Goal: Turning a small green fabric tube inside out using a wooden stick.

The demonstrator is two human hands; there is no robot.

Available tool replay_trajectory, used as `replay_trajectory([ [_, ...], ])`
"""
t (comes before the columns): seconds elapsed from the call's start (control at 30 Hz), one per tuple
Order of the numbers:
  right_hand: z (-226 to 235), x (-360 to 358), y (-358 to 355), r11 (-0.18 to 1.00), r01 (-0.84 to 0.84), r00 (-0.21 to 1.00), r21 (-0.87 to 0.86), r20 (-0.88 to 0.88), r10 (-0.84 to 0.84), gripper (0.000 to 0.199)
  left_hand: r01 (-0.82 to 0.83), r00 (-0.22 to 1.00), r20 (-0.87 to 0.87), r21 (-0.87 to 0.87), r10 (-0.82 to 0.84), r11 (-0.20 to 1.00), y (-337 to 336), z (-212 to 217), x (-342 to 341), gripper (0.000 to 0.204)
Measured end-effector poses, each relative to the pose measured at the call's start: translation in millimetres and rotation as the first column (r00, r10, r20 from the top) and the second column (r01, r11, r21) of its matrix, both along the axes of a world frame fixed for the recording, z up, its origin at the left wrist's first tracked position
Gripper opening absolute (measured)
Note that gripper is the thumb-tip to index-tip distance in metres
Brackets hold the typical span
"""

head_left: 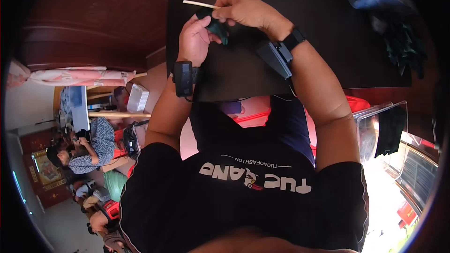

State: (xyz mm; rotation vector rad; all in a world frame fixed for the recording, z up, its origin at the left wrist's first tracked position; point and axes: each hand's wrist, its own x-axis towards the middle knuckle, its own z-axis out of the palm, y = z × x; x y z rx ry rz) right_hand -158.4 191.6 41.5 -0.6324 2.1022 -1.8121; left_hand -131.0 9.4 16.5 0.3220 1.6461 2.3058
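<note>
The person's two hands meet over a black mat that covers the table in front of them. The left hand sits above the mat's left part, its fingers curled tight around a small dark green piece whose lower end sticks out toward the mat's middle. The right hand hovers just beside and above it, nearer the mat's far edge, pinching a thin pale stick between thumb and fingertips; the stick juts out leftward, past the left hand, and its inner end is hidden inside the pinch. The two hands touch or nearly touch at the green piece; which one cannot be told. Each wrist carries a dark strapped device, the left one at the mat's near left edge. A heap of dark green material lies at the mat's right side, well apart from the hands.
</note>
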Motion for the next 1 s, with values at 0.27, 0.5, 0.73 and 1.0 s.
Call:
replay_trajectory([
  [0.27,-0.6,1.6,1.9,0.987,0.126,0.991,0.098,-0.068,-0.119,0.019,-0.334,0.937,-0.076,0.104,0.342,0.937,-10.8,5.9,-2.5,0.025],
  [0.5,-8.9,8.6,5.8,0.961,0.204,0.968,0.186,-0.187,-0.170,0.034,-0.450,0.882,-0.070,0.163,0.466,0.878,-14.9,7.3,-6.0,0.024],
  [0.73,-0.2,22.7,-8.9,0.894,0.322,0.916,0.312,-0.341,-0.211,0.032,-0.426,0.895,-0.086,0.123,0.438,0.896,-13.5,12.4,-2.0,0.021],
  [1.0,2.8,22.6,-6.8,0.849,0.356,0.903,0.391,-0.377,-0.205,0.030,-0.401,0.907,-0.100,0.100,0.410,0.911,-8.8,17.1,0.7,0.020],
])
